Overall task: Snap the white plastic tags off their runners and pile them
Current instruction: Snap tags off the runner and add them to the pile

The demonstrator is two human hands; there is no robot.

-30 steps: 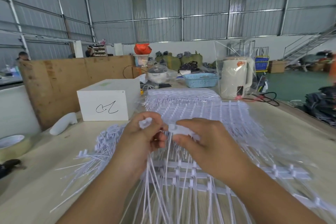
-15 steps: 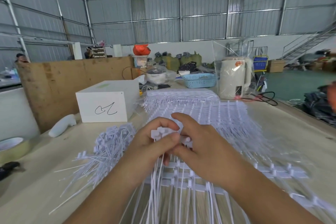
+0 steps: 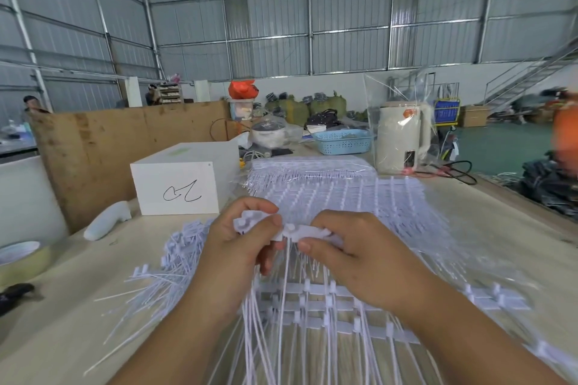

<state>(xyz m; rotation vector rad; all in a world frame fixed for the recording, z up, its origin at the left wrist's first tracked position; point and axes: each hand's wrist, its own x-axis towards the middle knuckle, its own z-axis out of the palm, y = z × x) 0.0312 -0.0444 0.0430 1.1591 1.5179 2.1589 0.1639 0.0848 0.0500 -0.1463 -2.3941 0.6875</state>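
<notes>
Both hands are raised over the table's middle, working one strip of white plastic tags (image 3: 308, 230). My left hand (image 3: 240, 241) pinches a bunch of tag heads (image 3: 250, 222) between thumb and fingers. My right hand (image 3: 353, 251) pinches the strip's other end, its long tails hanging down between my wrists. A loose pile of separated tags (image 3: 175, 256) lies to the left. More tags on their runners (image 3: 316, 306) lie under my hands, and a big stack of runners (image 3: 337, 194) spreads out behind.
A white box (image 3: 184, 184) with a scribble stands at the back left, a white handle-shaped object (image 3: 108, 222) beside it. A tape roll (image 3: 22, 259) sits at the left edge. A bagged kettle (image 3: 402, 137) and blue basket (image 3: 344, 141) stand at the back.
My hands were pressed together on the strip half a second ago; now they have pulled apart sideways and risen slightly, with the left holding the freed heads.
</notes>
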